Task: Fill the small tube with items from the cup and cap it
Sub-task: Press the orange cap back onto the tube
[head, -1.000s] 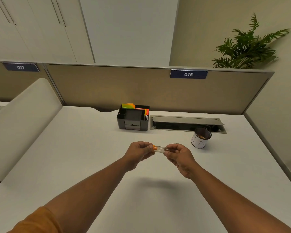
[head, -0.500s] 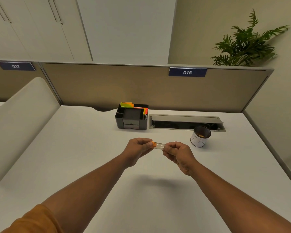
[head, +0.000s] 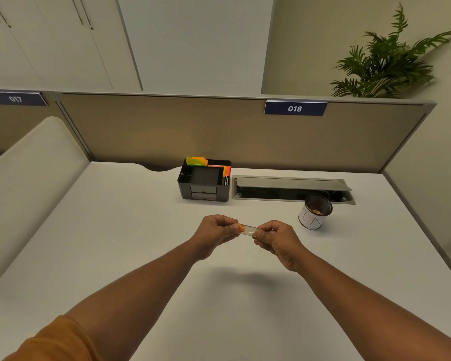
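Tube axis runs left-right: small clear plastic tube [head: 248,229] held above white desk [head: 130,230], left hand [head: 215,231] pinching orange cap [head: 241,227], right hand [head: 276,237] pinching far end. White paper cup [head: 314,213] sits right, nearer right hand.

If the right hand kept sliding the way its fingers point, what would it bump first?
Probably the left hand. The right hand points leftward along the small tube, whose orange cap the left hand pinches.

Bare desk [head: 115,243] around; cup [head: 314,214] far right.
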A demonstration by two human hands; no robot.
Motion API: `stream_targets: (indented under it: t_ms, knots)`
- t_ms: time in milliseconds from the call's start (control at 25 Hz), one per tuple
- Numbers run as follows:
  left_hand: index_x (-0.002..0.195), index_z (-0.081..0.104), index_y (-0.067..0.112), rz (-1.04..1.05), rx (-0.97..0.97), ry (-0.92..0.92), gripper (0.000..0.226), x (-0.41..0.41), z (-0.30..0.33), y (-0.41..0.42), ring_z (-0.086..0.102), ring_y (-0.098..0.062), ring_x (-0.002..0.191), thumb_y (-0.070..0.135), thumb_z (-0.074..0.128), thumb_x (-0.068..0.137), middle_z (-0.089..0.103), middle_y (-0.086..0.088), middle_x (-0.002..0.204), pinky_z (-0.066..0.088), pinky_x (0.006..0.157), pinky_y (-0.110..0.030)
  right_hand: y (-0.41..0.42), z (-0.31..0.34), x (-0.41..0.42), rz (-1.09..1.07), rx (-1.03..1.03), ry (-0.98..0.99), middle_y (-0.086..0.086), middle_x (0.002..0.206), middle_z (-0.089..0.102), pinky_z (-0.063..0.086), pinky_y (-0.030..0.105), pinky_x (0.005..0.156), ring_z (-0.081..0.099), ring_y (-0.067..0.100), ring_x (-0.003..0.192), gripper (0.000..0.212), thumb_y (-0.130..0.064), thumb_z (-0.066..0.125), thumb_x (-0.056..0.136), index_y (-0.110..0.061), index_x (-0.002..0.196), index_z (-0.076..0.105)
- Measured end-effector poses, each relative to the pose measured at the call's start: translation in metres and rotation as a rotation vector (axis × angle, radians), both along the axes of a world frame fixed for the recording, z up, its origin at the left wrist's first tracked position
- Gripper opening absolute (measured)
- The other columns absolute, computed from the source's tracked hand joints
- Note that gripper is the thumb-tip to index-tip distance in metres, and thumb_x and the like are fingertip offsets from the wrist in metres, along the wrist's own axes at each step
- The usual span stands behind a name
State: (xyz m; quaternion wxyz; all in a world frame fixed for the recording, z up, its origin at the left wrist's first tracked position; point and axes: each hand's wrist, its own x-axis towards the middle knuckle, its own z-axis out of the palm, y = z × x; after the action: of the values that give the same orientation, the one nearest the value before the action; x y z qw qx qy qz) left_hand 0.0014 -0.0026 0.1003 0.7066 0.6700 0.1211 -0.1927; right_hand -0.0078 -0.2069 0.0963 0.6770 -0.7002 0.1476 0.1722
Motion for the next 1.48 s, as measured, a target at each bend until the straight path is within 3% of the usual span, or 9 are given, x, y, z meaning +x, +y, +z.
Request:
stream_targets:
  t_ms: [200,320,480,600,720,1080,1480]
  knots:
    - [0.109,0.069,0.001,-0.028,0.045,0.034,0.019,0.018,-0.016,0.01,0.071,-0.033,0.105,0.001,0.069,0.09,0.072,-0.023,0.113,0.059,0.097,-0.038,0.01,-0.011,0.022,0.192,-0.261,-0.038,0.015,0.096,0.073,0.062,0.037,0.08,0.071,0.03,0.088,0.012,-0.007,0.078,0.084,-0.009,0.095,0.073]
    - [0.115,0.067,0.004,0.001,0.093,0.034,0.023,0.023,-0.036,0.019,0.068,-0.029,0.102,0.009,0.068,0.093,0.069,-0.024,0.118,0.057,0.099,-0.043,0.022,-0.019,0.044,0.241,-0.433,-0.069,0.007,0.092,0.072,0.059,0.04,0.078,0.067,0.025,0.085,0.015,-0.009,0.084,0.078,-0.014,0.088,0.075]
    - [0.128,0.063,0.013,-0.075,0.675,-0.066,0.034,0.027,-0.076,0.042,0.057,-0.023,0.123,0.026,0.061,0.097,0.06,-0.005,0.137,0.043,0.106,-0.033,0.045,-0.017,0.084,0.126,-0.555,-0.16,-0.001,0.089,0.066,0.054,0.029,0.067,0.062,0.017,0.08,0.016,-0.011,0.083,0.08,-0.016,0.093,0.074]
    - [0.134,0.058,0.016,-0.193,0.867,-0.057,0.038,0.04,-0.102,0.06,0.046,-0.026,0.135,0.026,0.057,0.097,0.051,-0.005,0.145,0.038,0.113,-0.035,0.07,-0.013,0.121,0.157,-0.594,-0.287,-0.002,0.087,0.065,0.052,0.026,0.064,0.062,0.016,0.079,0.014,-0.01,0.078,0.084,-0.016,0.096,0.073]
    - [0.13,0.06,0.018,-0.306,1.003,-0.121,0.035,0.055,-0.113,0.071,0.041,-0.03,0.134,0.025,0.056,0.096,0.047,-0.004,0.144,0.043,0.108,-0.04,0.095,-0.011,0.156,0.207,-0.661,-0.389,0.001,0.088,0.067,0.056,0.031,0.069,0.064,0.019,0.081,0.016,-0.007,0.074,0.086,-0.017,0.099,0.074]
    - [0.133,0.06,0.02,-0.305,1.15,-0.362,0.037,0.096,-0.138,0.088,0.037,-0.033,0.139,0.02,0.049,0.098,0.044,-0.009,0.152,0.042,0.107,-0.04,0.152,-0.044,0.228,0.344,-0.789,-0.547,0.006,0.102,0.074,0.06,0.039,0.082,0.065,0.02,0.091,0.024,-0.003,0.066,0.091,-0.015,0.11,0.074]
    - [0.129,0.065,0.018,-0.265,1.176,-0.432,0.034,0.1,-0.148,0.09,0.046,-0.034,0.132,0.02,0.051,0.098,0.054,-0.012,0.145,0.045,0.103,-0.041,0.16,-0.052,0.235,0.331,-0.741,-0.512,0.009,0.11,0.073,0.058,0.035,0.088,0.065,0.021,0.099,0.028,-0.001,0.065,0.092,-0.012,0.118,0.07]
